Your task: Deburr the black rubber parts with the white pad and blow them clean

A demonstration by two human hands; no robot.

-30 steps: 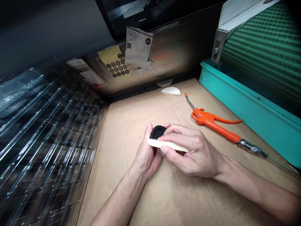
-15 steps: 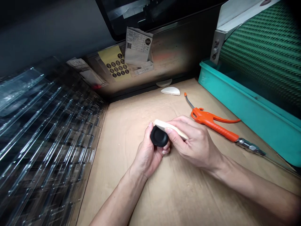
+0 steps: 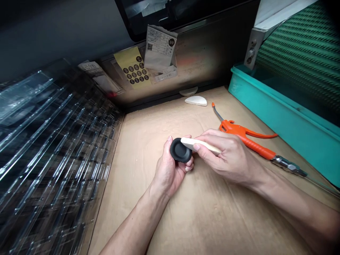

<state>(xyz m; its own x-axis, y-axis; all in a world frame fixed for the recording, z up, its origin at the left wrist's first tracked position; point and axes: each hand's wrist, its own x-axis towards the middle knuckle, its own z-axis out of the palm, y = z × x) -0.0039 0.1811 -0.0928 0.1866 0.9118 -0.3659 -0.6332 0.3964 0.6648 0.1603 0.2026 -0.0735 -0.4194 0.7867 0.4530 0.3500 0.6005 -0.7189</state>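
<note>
My left hand (image 3: 170, 170) is closed around a small black cup-shaped part (image 3: 180, 150), its hollow face tilted up toward me. In my right hand (image 3: 225, 152) I grip a flat cream-white pad (image 3: 200, 144) between thumb and fingers. The pad's far end lies against the upper right rim of the black part. Some fingertips of my left hand show behind and below that part. On the cardboard beyond my hands lies a white half-round pad (image 3: 196, 100), and a similar half-round piece (image 3: 188, 91) rests against the back edge.
An orange air blow gun (image 3: 247, 140) with a metal hose fitting lies right of my hand. Beside it stands a teal tray (image 3: 287, 120) under a green ribbed belt (image 3: 305, 56). Stacked clear plastic trays (image 3: 53, 152) line the left. Labels and a yellow sticker sheet (image 3: 134, 67) hang behind.
The black part has turned so more of its hollow face shows. The white pad has shifted right along its rim. The whole view has moved slightly.
</note>
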